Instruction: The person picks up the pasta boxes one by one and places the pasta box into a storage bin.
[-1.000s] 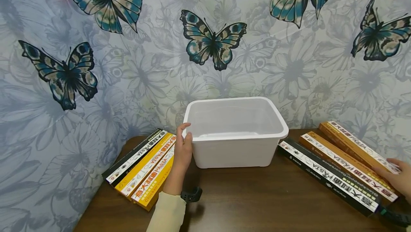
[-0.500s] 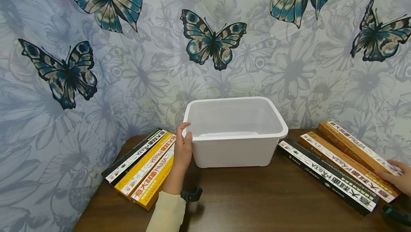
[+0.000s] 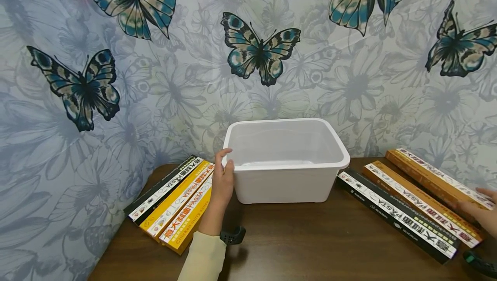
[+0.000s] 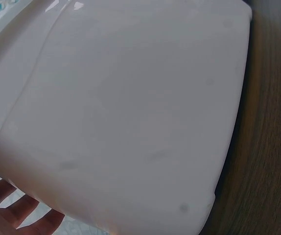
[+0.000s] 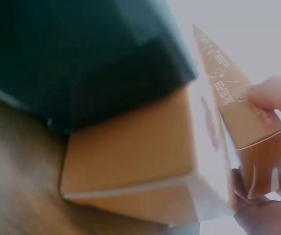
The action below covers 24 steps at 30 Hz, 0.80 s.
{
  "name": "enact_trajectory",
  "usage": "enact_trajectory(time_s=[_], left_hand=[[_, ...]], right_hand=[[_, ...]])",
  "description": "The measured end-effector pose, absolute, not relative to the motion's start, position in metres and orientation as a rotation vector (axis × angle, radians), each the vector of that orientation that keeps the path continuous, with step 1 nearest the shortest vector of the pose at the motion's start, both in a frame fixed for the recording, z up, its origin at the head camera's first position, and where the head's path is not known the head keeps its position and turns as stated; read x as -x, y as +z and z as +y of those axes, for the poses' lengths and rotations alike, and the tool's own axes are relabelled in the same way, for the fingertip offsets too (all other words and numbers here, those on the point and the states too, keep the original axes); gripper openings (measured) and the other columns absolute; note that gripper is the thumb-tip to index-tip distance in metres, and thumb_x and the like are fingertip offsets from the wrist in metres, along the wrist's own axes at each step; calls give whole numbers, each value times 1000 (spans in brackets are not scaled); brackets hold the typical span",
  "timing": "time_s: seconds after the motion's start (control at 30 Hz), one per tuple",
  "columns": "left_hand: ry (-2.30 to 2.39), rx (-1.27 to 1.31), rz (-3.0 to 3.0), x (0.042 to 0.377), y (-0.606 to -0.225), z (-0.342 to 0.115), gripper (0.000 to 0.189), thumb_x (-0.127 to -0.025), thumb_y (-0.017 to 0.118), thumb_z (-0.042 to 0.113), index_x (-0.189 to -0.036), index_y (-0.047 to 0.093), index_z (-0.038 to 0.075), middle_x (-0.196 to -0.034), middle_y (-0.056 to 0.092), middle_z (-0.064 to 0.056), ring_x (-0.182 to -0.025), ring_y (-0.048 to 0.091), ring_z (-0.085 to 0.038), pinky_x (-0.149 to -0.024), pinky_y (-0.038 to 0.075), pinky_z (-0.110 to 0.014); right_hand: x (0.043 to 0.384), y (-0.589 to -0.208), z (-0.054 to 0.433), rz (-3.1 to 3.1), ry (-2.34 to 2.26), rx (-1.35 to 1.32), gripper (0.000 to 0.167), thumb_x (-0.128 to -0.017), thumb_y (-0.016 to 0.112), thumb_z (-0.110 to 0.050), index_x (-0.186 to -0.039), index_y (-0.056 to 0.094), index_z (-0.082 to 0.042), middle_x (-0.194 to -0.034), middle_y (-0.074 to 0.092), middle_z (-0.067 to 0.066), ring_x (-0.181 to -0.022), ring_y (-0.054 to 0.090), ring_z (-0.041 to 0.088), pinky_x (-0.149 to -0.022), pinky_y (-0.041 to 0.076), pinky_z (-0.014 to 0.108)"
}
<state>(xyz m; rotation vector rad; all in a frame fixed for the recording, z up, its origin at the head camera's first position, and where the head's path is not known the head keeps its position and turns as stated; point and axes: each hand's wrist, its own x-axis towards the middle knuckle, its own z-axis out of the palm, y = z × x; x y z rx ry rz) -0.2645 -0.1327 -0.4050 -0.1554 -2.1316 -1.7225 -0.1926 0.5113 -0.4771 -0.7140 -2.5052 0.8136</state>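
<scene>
A white plastic bin (image 3: pixel 281 186) stands against the wall, nothing visible inside it. My left hand (image 3: pixel 222 184) grips its front left corner, fingertips at the rim; the left wrist view shows these fingers (image 4: pixel 20 210) along the bin's edge. At far right, my right hand (image 3: pixel 483 212) holds the near end of the outermost orange pasta box (image 3: pixel 431 179). In the right wrist view, the thumb (image 5: pixel 272 95) presses one face of that box and fingers lie under it. Beside it lie another orange pasta box (image 3: pixel 419 203) and a black pasta box (image 3: pixel 400 216).
Left of the bin, a black pasta box (image 3: pixel 167 188) and yellow pasta boxes (image 3: pixel 186 212) lie side by side, partly behind my left wrist. The brown wooden table (image 3: pixel 295 242) meets a butterfly-patterned wall (image 3: pixel 186 78) at the back.
My right hand has shifted slightly right, and the outermost orange box's near end has moved with it, widening the gap to its neighbour. The left hand and bin stay in place.
</scene>
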Motion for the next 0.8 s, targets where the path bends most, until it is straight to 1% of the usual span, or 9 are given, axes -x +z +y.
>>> enact_trajectory(time_s=[0.07, 0.17, 0.23, 0.27, 0.33, 0.4, 0.5, 0.6, 0.8], left_hand=[[-1724, 153, -2137, 265, -405, -132, 39, -98, 41, 31, -137, 46, 26, -155, 41, -9, -142, 39, -31, -116, 30, -58], [-1723, 158, -2139, 264, -405, -132, 40, -98, 41, 31, -137, 46, 26, -155, 41, -9, -142, 39, -33, -116, 29, -59], [-1724, 156, -2138, 264, -405, -132, 39, -98, 41, 31, -137, 46, 26, -155, 41, -10, -143, 39, -34, -116, 29, -59], [-1722, 156, -2139, 264, -405, -132, 39, -98, 41, 31, -137, 46, 25, -155, 41, -10, -143, 38, -35, -116, 29, -59], [-1718, 152, -2138, 263, -405, -132, 39, -98, 41, 31, -137, 46, 25, -155, 41, -11, -143, 39, -35, -116, 29, -59], [-1714, 148, -2137, 263, -404, -132, 38, -99, 41, 31, -136, 47, 25, -155, 42, -11, -142, 39, -36, -115, 29, -59], [-1713, 146, -2138, 263, -404, -131, 38, -99, 41, 31, -137, 46, 26, -154, 42, -11, -140, 41, -34, -114, 31, -58], [-1715, 144, -2144, 263, -404, -131, 38, -99, 41, 31, -137, 45, 26, -154, 42, -10, -138, 43, -32, -114, 32, -58], [-1713, 126, -2137, 263, -403, -130, 38, -99, 40, 31, -137, 46, 26, -153, 43, -10, -136, 44, -33, -113, 32, -57]], right_hand=[[192, -471, 506, -2423, 810, 714, 76, -95, 59, -33, -152, 28, 7, -141, 35, 41, -99, 56, 39, -68, 43, 31], [190, -457, 494, -2320, 812, 750, 71, -92, 66, -27, -150, 38, 2, -122, 55, 32, -60, 45, -1, -51, 28, 18], [188, -449, 483, -2240, 873, 778, 68, -92, 67, -23, -151, 40, -4, -130, 57, 26, -65, 54, -4, -63, 47, 19], [188, -444, 478, -2218, 913, 798, 67, -94, 65, -24, -154, 38, -8, -136, 55, 23, -79, 64, 5, -76, 52, 25], [189, -438, 467, -2134, 1025, 853, 66, -95, 63, -26, -155, 36, -20, -127, 59, -3, -104, 61, 4, -103, 48, 36], [189, -434, 460, -2054, 1131, 875, 63, -96, 61, -30, -153, 36, -32, -129, 51, -19, -113, 57, 4, -111, 41, 35], [191, -430, 458, -1975, 1258, 878, 57, -96, 61, -32, -146, 37, -43, -103, 31, -36, -85, 35, -19, -86, 47, 10], [195, -428, 463, -1918, 1385, 825, 55, -97, 61, -27, -142, 36, -43, -104, 33, -32, -90, 49, -17, -60, 40, -1], [204, -429, 469, -1709, 1735, 689, 69, -94, 66, -23, -150, 29, -34, -114, 31, -25, -96, 56, -9, -57, 47, 4]])
